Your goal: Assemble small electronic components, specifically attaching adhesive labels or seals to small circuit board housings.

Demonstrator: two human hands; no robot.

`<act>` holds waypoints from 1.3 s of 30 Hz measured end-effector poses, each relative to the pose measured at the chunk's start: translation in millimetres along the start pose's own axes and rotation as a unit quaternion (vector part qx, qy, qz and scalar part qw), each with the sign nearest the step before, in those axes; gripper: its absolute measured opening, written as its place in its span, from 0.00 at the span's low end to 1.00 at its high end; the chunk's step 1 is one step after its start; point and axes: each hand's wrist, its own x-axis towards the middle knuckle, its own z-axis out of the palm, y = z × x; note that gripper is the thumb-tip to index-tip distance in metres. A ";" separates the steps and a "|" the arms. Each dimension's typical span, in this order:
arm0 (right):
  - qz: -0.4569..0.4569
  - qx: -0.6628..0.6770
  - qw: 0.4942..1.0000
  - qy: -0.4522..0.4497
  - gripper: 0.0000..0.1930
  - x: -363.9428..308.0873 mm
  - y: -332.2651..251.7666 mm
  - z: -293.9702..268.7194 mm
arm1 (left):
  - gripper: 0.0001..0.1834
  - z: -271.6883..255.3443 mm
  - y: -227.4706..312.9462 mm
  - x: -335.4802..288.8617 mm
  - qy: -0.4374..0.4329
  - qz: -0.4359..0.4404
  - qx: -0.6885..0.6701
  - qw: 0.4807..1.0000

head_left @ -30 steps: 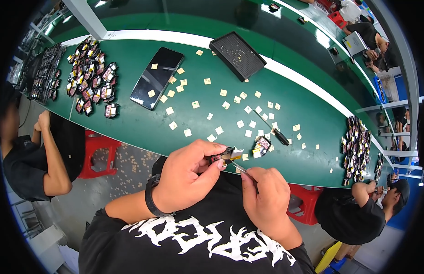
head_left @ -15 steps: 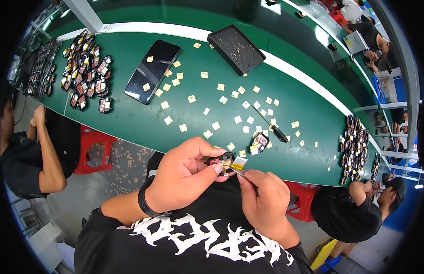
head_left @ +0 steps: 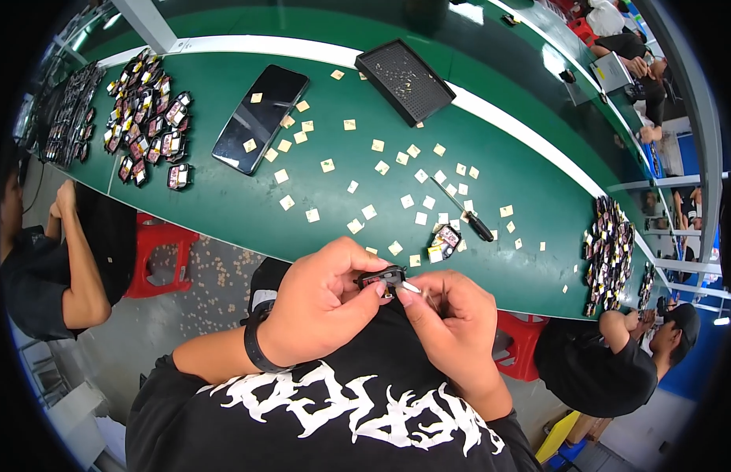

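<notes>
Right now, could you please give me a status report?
Left hand gripping black unit. Right hand at its edge, hold unclear. Screwdriver, second unit lying beyond.

We have one device (head_left: 379, 279) between our left fingers (head_left: 346, 256), just before the worktop's (head_left: 232, 212) near edge, with our right fingers (head_left: 423, 316) beside it. Beyond them a second device (head_left: 444, 244) lies near a screwdriver (head_left: 479, 226). Loose pieces (head_left: 327, 165) spread over the middle, two on the phone (head_left: 263, 118) to our left. Behind them sits a tray (head_left: 406, 82). Left of the phone lies one heap (head_left: 145, 118), then another (head_left: 70, 110); a third (head_left: 609, 256) lies far right.
</notes>
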 end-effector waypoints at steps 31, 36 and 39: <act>-0.015 -0.022 0.998 0.056 0.06 -8.7 5.9 10.9 | 0.14 0.0 -11.4 -2.2 -0.034 0.037 0.110 0.993; 0.040 0.132 0.989 0.052 0.07 -6.5 27.1 14.5 | 0.13 -2.1 -12.3 -4.4 -0.030 0.041 0.164 0.985; 0.095 0.213 0.970 0.070 0.11 -5.0 34.2 16.9 | 0.13 -6.6 -9.8 -4.1 -0.081 0.044 0.183 0.979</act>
